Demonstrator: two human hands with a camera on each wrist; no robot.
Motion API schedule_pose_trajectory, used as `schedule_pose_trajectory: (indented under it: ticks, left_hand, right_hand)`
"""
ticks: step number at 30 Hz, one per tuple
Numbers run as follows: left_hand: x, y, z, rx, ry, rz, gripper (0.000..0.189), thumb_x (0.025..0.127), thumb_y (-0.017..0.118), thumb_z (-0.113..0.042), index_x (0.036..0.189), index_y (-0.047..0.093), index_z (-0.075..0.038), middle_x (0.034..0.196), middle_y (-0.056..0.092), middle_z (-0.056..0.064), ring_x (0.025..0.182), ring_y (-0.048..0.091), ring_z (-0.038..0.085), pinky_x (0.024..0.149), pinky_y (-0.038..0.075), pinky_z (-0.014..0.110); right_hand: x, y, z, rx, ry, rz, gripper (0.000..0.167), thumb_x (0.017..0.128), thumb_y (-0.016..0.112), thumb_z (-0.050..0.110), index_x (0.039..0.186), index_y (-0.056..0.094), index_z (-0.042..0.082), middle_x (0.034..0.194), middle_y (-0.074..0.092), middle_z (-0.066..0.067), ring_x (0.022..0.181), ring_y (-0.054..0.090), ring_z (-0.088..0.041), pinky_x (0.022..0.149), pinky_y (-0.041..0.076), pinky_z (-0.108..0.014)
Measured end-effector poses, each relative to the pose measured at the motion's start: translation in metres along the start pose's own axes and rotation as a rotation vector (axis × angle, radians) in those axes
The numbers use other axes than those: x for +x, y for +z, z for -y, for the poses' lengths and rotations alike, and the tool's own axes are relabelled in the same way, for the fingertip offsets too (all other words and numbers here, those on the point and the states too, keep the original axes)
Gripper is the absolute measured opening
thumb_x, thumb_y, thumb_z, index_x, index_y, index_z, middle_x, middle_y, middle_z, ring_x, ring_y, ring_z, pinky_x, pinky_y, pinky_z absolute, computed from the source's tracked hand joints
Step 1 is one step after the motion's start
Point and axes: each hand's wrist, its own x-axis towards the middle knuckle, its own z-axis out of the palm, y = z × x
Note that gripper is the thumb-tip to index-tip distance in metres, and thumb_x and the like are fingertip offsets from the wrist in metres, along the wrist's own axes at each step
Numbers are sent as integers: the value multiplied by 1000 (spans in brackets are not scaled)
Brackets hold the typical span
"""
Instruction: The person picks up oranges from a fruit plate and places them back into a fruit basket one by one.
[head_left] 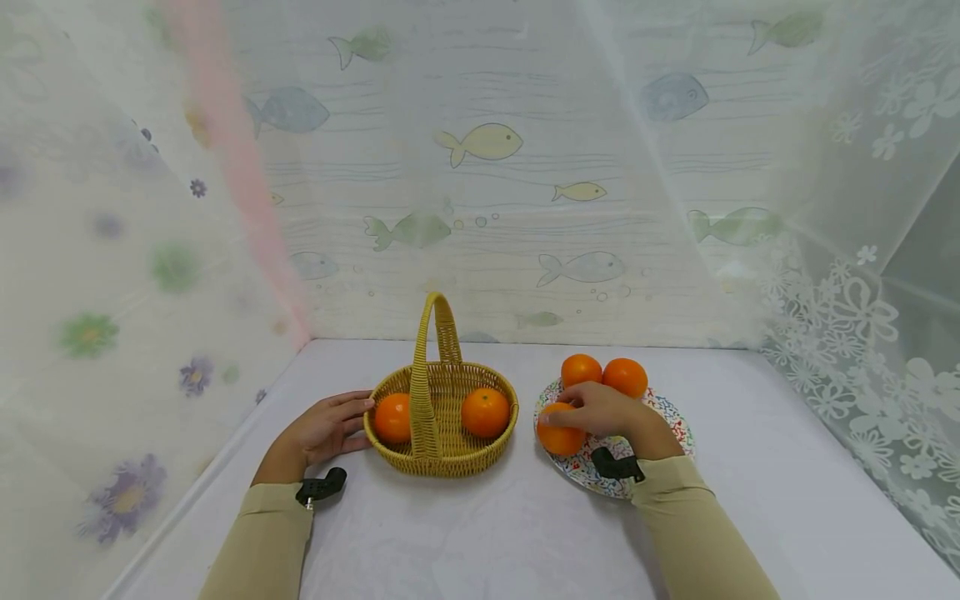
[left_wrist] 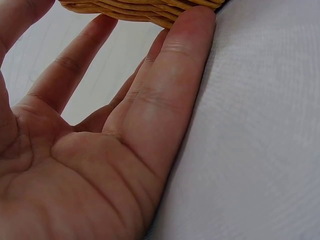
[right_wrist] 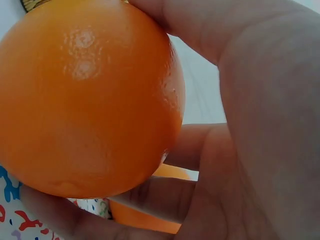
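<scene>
My right hand [head_left: 606, 410] grips an orange [head_left: 561, 432] over the left side of a patterned plate [head_left: 663, 462]; in the right wrist view the thumb and fingers curl round the orange [right_wrist: 90, 100]. Two more oranges [head_left: 626, 377] sit at the plate's far edge. To the left stands a yellow wicker basket [head_left: 453, 465] with a tall handle, holding one orange [head_left: 393, 418] on its left side and another [head_left: 485, 412] on its right. My left hand [head_left: 327, 428] touches the basket's left side with extended fingers, and the left wrist view has its fingertips against the wicker [left_wrist: 150, 11].
All of it stands on a table with a white cloth [head_left: 465, 542]. Behind hangs a pale curtain [head_left: 480, 192] printed with fish. Flowered sheer curtains [head_left: 112, 375] flank the table on both sides. A small black wrist camera [head_left: 322, 486] is strapped to the left wrist.
</scene>
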Motion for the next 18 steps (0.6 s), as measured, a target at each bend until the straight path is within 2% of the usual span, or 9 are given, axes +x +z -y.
schedule_pose_trajectory:
  ticks: [6, 9, 13, 18]
  left_hand:
    - [1, -1, 1, -2, -2, 1, 67, 98, 73, -34, 154, 46, -10, 129, 69, 0, 112, 70, 19, 97, 60, 48]
    - [1, 0, 1, 0, -1, 0, 66, 98, 73, -34, 154, 46, -10, 129, 69, 0, 112, 70, 19, 97, 60, 48]
    - [0, 1, 0, 2, 2, -2, 66, 98, 72, -34, 154, 46, -10, 129, 69, 0, 112, 70, 19, 96, 60, 48]
    - [-1, 1, -1, 7, 1, -5, 66, 99, 72, -34, 154, 46, -10, 129, 69, 0, 112, 70, 19, 96, 60, 47]
  right_hand:
    - [-2, -1, 0, -30, 10, -42, 69, 82, 75, 66, 132, 70, 18, 122, 70, 2, 107, 61, -18, 99, 54, -46]
    - [-4, -3, 1, -27, 16, -63, 75, 81, 77, 67, 137, 67, 17, 130, 68, -1, 112, 60, -21, 103, 53, -50]
    - [-4, -6, 3, -16, 0, -92, 76, 81, 77, 65, 137, 66, 16, 129, 68, -1, 111, 60, -22, 102, 53, -51]
    - [-3, -7, 5, 24, -33, -113, 63, 81, 81, 59, 128, 68, 19, 116, 69, 2, 100, 61, -19, 93, 55, -41]
